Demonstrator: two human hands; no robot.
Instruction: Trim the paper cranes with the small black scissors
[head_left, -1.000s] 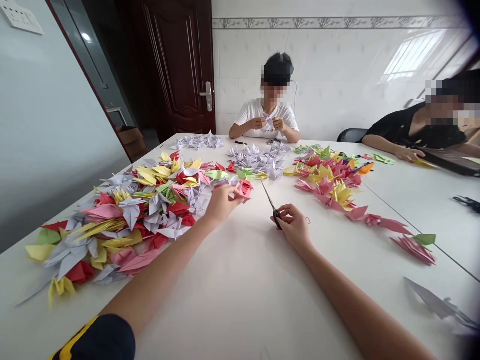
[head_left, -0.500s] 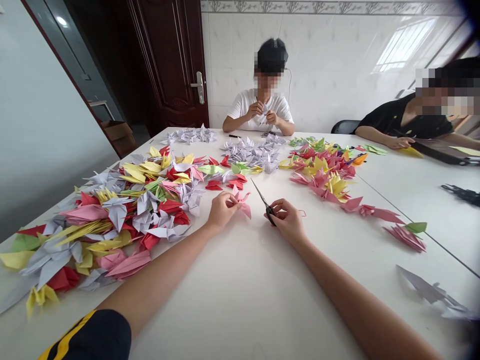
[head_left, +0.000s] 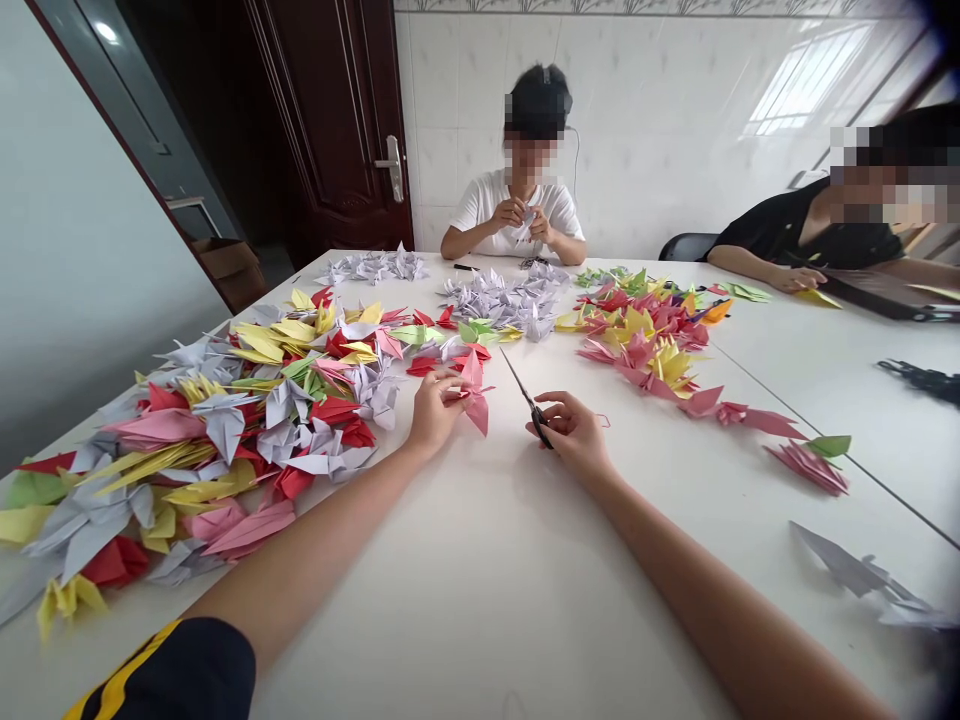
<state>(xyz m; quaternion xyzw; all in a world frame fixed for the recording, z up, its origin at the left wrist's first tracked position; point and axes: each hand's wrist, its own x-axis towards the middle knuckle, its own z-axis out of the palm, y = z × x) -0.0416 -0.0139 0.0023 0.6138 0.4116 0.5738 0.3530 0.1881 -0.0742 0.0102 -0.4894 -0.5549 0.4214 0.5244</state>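
- A white surface [head_left: 480, 620] is seen under both forearms, and all the paper is carried on it.
- A broad heap of folded cranes [head_left: 225, 420] in red, yellow, lilac, pink and green is spread to the left of the left fingers, with its edge just beside them. A great many pieces are therefore judged already folded.
- A second coloured heap [head_left: 645, 340] is laid beyond and to the right of the right fingers. A pale lilac heap [head_left: 502, 300] is laid well beyond both sets of fingers.
- Two other people are seated at the far side. Paper is held between the hands of the one in a white shirt [head_left: 517, 200]; the one in black [head_left: 810, 240] is placed far to the right.
- The left hand [head_left: 433, 412] is held at the edge of the broad heap, and its fingers are pinched shut on a pink crane [head_left: 472, 395]. The crane is kept between the two hands, clear of the heap.
- The right hand [head_left: 576, 440] is rested low on the surface, with its fingers curled closed on the handles of the scissors [head_left: 525, 392]. The blades are seen together, pointed away, just right of the pink crane and apart from it.
- No cut can be made out on the pink crane, and the blades are not yet brought to it. Work on this one piece is judged barely begun.
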